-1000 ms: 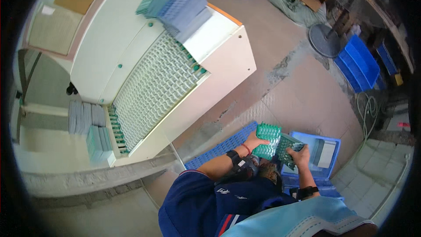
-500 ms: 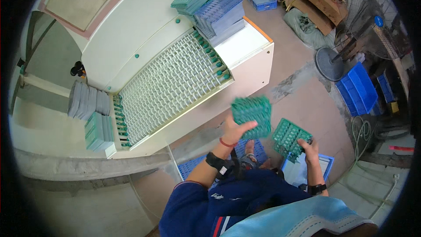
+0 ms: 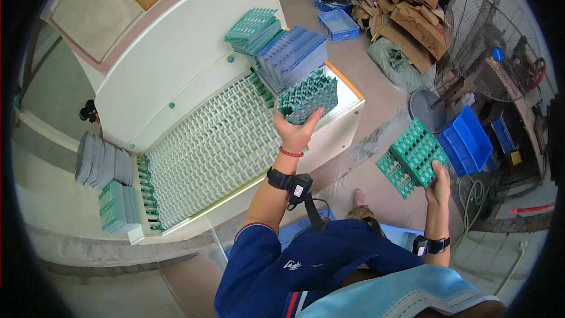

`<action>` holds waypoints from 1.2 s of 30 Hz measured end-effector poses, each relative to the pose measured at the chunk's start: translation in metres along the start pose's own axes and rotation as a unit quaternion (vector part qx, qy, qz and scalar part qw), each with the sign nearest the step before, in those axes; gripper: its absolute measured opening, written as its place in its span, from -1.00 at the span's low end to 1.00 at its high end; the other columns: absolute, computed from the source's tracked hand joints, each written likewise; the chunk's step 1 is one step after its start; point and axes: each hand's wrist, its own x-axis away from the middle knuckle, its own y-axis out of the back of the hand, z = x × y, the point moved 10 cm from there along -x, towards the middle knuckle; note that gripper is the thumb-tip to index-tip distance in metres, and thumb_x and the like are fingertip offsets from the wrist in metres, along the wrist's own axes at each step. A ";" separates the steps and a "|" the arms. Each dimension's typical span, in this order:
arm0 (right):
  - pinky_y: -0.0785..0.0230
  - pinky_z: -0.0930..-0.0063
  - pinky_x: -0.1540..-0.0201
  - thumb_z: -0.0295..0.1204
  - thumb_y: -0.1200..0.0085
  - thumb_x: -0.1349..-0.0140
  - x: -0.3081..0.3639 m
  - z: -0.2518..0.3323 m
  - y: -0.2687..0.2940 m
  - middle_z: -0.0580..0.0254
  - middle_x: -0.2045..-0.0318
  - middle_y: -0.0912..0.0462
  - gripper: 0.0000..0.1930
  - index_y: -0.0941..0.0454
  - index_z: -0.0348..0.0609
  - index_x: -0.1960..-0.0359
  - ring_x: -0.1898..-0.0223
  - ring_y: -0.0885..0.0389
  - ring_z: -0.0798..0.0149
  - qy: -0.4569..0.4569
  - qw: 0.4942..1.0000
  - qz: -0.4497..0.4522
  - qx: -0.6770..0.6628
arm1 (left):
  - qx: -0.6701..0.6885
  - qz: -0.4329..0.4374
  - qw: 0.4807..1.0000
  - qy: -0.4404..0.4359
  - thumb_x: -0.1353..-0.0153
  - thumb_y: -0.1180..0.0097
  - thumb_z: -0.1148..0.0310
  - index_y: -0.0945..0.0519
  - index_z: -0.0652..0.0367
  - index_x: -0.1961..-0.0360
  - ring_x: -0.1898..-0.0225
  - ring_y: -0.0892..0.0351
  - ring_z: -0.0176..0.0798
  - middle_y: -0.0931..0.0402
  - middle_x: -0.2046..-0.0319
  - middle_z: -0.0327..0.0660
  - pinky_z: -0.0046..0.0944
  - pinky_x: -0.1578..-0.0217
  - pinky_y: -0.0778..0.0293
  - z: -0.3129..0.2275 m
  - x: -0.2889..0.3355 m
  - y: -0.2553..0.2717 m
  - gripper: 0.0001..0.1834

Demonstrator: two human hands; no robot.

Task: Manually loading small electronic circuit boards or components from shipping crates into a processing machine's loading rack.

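My left hand [image 3: 296,132] is closed around a stack of green circuit boards [image 3: 309,97], held over the near edge of the white machine's right end. Out to the right, above the floor, my right hand [image 3: 437,184] grips green circuit boards [image 3: 416,152] by their lower right edge; one juts out at the left of the rest. Beyond my left hand, a stack of bluish-grey boards [image 3: 291,56] stands on the machine's end, beside a stack of green boards [image 3: 253,28]. The machine's bed of ridged rollers [image 3: 212,150] stretches away to the left.
Grey stacks [image 3: 103,159] and green-fronted boards [image 3: 118,207] stand at the machine's left end. To the right are a standing fan [image 3: 485,47], a blue bin [image 3: 465,141] and a coiled hose [image 3: 474,197]. Flattened cardboard [image 3: 421,26] and a blue crate [image 3: 339,25] lie behind.
My left hand has carried its stack up and away from me to the machine's right end. My right hand has moved up and right with its boards. The view has shifted a little.
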 end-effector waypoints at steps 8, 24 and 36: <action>-0.34 0.34 0.01 -0.33 -0.07 -0.12 -0.126 0.008 -0.081 0.11 0.04 -0.47 -0.53 -0.32 -0.35 -0.02 0.06 -0.49 0.21 -0.064 0.987 0.143 -0.022 | -0.119 -0.027 0.990 0.075 0.21 -0.38 0.44 -0.39 0.31 0.13 0.30 -0.56 -0.25 -0.53 0.29 -0.13 -0.32 0.25 -0.46 0.040 0.010 -0.008 -0.43; -0.33 0.17 0.03 -0.11 -0.06 -0.09 -0.131 -0.042 -0.228 0.15 0.01 -0.41 -0.43 -0.26 -0.12 -0.09 0.02 -0.43 0.18 -0.214 0.958 0.176 -0.073 | -0.243 -0.081 0.967 -0.004 0.36 -0.47 0.41 -0.14 0.23 -0.10 0.10 -0.35 -0.23 -0.31 0.15 -0.13 -0.26 0.04 -0.32 0.009 0.005 -0.026 -0.04; -0.33 0.19 0.01 -0.14 -0.06 -0.09 -0.126 -0.045 -0.216 0.22 0.02 -0.46 -0.50 -0.33 -0.09 -0.04 0.02 -0.46 0.18 -0.223 0.962 0.113 -0.109 | -0.117 -0.038 0.971 0.204 0.18 -0.38 0.43 -0.28 0.34 0.06 0.18 -0.51 -0.28 -0.50 0.20 -0.11 -0.31 0.15 -0.42 0.061 0.023 -0.008 -0.34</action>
